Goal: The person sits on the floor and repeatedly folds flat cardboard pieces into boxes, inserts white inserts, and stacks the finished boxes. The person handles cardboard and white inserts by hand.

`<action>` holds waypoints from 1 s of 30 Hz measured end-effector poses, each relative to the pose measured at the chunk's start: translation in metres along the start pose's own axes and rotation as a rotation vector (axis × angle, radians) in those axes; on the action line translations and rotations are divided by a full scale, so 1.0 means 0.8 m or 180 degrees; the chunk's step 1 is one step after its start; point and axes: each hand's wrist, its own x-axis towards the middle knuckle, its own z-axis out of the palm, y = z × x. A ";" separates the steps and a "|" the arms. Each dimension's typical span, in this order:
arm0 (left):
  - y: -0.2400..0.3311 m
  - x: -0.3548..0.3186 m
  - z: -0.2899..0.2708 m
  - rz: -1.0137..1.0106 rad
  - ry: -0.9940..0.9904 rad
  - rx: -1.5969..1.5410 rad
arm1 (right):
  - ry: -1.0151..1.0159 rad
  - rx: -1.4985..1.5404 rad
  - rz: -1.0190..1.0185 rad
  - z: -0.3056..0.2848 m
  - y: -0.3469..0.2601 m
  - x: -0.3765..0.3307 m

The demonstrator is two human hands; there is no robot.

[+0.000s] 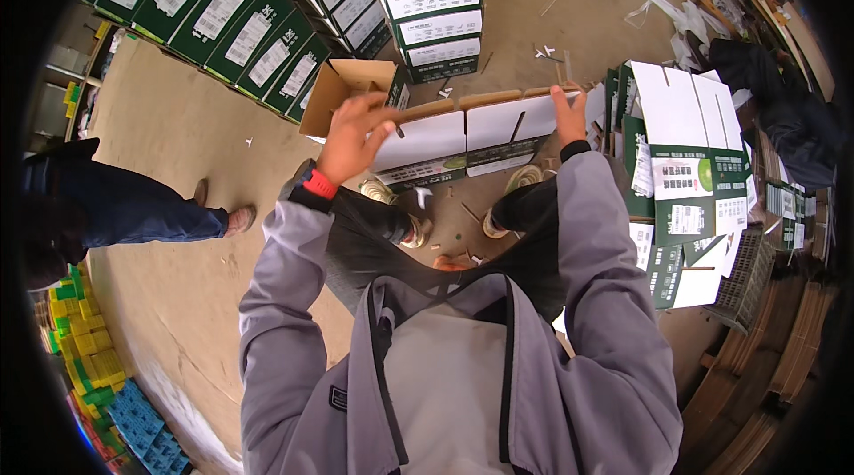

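The white-and-green corrugated cardboard carton [467, 139] is held up in front of the person, above their shoes and the concrete floor [178, 128], with its brown flap edges uppermost. The left hand [354, 139] is at the carton's left end, fingers curled over the top flap there and closed on it. The right hand [567, 115] is at the carton's right end, fingers wrapped over the upper corner and gripping it. The carton thus spans between the two hands, touching both.

Behind the carton's left end, an open brown cardboard box [342, 94] stands on the floor. Beyond that, a row of dark green cartons with white labels [240, 26] is stacked. To the right of the carton, a pile of flat white-and-green carton blanks [689, 164] lies. Well to the left of the carton, another person's leg in blue jeans [124, 208] is on the floor.
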 end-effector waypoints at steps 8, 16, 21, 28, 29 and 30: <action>-0.119 0.024 0.020 -0.1353 -0.2287 -0.1090 | -0.0226 0.0457 0.0178 -0.011 -0.025 -0.016; -0.063 0.014 0.029 -0.0576 -0.2191 -0.0009 | -0.0370 0.0518 0.0474 -0.018 -0.028 -0.004; -0.049 0.018 0.049 -0.0828 -0.1376 0.0223 | -0.0949 0.1039 0.0548 -0.015 -0.043 0.025; -0.010 0.025 0.100 -0.2048 -0.0475 0.0026 | -0.1495 -0.1076 -0.0950 0.025 -0.045 0.012; -0.022 0.005 0.112 -0.1806 0.0036 0.0176 | -0.1133 -0.1445 -0.1382 0.047 -0.065 -0.005; -0.023 0.003 0.106 -0.1371 0.0278 0.0087 | -0.0734 -0.1820 -0.1803 0.059 -0.096 -0.023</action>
